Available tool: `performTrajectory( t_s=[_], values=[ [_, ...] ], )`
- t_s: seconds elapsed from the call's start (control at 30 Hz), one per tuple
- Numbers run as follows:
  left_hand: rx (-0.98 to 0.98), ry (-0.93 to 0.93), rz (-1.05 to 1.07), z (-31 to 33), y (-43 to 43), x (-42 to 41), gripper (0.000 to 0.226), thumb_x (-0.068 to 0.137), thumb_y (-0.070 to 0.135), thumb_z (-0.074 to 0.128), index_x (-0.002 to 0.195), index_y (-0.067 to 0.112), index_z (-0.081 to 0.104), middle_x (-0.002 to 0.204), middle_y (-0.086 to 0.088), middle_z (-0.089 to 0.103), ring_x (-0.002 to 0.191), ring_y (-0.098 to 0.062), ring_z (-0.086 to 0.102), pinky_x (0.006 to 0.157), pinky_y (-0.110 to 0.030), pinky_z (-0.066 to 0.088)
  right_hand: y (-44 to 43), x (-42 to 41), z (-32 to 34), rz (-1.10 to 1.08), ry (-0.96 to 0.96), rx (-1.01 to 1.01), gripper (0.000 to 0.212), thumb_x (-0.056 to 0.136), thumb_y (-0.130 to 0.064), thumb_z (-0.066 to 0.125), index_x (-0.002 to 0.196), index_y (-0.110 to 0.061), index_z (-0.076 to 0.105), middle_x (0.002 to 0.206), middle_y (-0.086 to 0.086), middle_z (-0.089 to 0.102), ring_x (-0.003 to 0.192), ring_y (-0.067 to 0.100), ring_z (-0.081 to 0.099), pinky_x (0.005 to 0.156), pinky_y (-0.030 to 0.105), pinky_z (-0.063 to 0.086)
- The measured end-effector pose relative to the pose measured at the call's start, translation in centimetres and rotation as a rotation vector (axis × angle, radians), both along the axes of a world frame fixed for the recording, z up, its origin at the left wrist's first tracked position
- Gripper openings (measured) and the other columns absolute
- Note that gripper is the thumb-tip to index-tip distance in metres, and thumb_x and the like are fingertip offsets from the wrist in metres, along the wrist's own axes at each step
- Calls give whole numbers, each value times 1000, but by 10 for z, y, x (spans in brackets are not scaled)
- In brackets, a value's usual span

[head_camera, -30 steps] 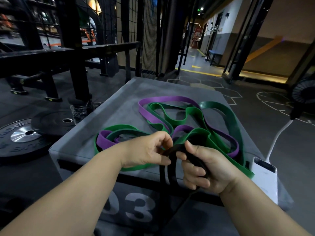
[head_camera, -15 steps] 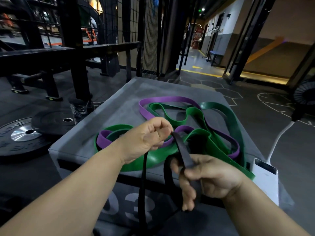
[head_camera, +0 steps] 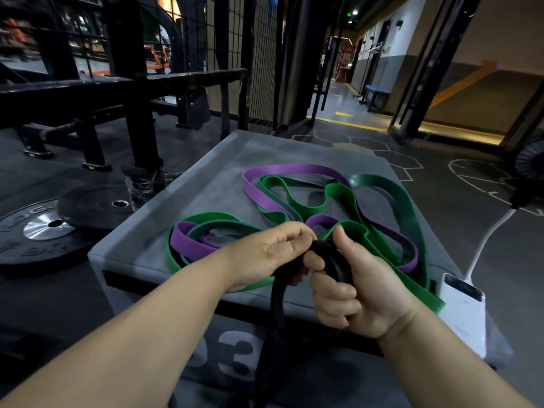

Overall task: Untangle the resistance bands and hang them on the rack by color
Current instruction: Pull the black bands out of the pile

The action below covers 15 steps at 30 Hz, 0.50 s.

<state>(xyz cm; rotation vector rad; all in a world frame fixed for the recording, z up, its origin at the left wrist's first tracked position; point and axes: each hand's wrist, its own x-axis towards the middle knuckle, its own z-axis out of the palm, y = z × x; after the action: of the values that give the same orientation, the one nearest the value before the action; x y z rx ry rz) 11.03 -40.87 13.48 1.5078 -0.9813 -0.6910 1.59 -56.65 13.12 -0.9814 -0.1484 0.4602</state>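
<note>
A black resistance band [head_camera: 278, 301] is gathered between both hands at the near edge of a grey plyo box [head_camera: 212, 184], and its loose loop hangs down the box front. My left hand [head_camera: 270, 254] pinches the band's top. My right hand [head_camera: 353, 287] grips the bunched folds, thumb up. Behind them, green bands [head_camera: 391, 201] and purple bands [head_camera: 294, 169] lie tangled together on the box top. I cannot pick out a hanging rack for the bands.
A white power bank [head_camera: 463, 310] with a white cable lies at the box's right near corner. Black weight plates [head_camera: 44, 228] lie on the floor to the left. A black metal frame [head_camera: 138, 92] and a wire mesh stand behind the box.
My hands have come back together. The left hand dropped from its raised pull, and the right hand closed round more gathered folds of the black band.
</note>
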Motion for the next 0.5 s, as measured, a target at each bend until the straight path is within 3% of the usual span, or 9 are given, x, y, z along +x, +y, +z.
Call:
performTrajectory(
  t_s=[0.1,0.17,0.27,0.33,0.43,0.5],
  values=[
    [-87,-35,47,1,-4,-1,39,93,45,46,107,10,52,75,7,65,77,-21,46,64,-24,41,-3,2,0,41,-17,53,37,89,-52,59,84,-15,59,50,-6,47,39,8,29,43,19,36],
    [-178,-22,77,1,-7,-2,30,93,40,48,102,12,55,71,-7,51,69,-21,40,58,-24,34,-2,0,-1,67,-23,52,38,89,-51,60,86,-13,62,57,-2,51,42,6,37,44,18,36],
    [-277,101,99,-1,-11,-3,21,87,33,50,96,15,57,62,7,42,58,-6,37,53,-19,31,1,-1,-5,167,-66,61,39,94,-44,56,92,-7,67,81,4,58,58,7,47,51,16,42],
    [-306,153,79,-3,-12,-3,24,86,39,60,93,16,59,60,9,42,55,-4,37,50,-18,30,2,-1,-3,207,-112,75,38,99,-37,49,94,-4,65,89,6,56,68,9,50,58,17,45],
    [-320,154,0,-6,-14,-2,46,71,57,73,95,19,63,64,4,45,55,-5,38,49,-16,29,-2,-3,4,173,-226,38,41,101,-39,44,87,-6,63,79,7,59,69,17,57,67,26,47],
    [-284,167,-19,-9,-16,-3,60,71,60,71,107,14,59,74,2,55,60,-3,49,52,-14,39,-6,-3,11,149,-309,13,44,102,-42,38,85,-8,59,65,5,60,67,24,64,74,31,50]
  ],
)
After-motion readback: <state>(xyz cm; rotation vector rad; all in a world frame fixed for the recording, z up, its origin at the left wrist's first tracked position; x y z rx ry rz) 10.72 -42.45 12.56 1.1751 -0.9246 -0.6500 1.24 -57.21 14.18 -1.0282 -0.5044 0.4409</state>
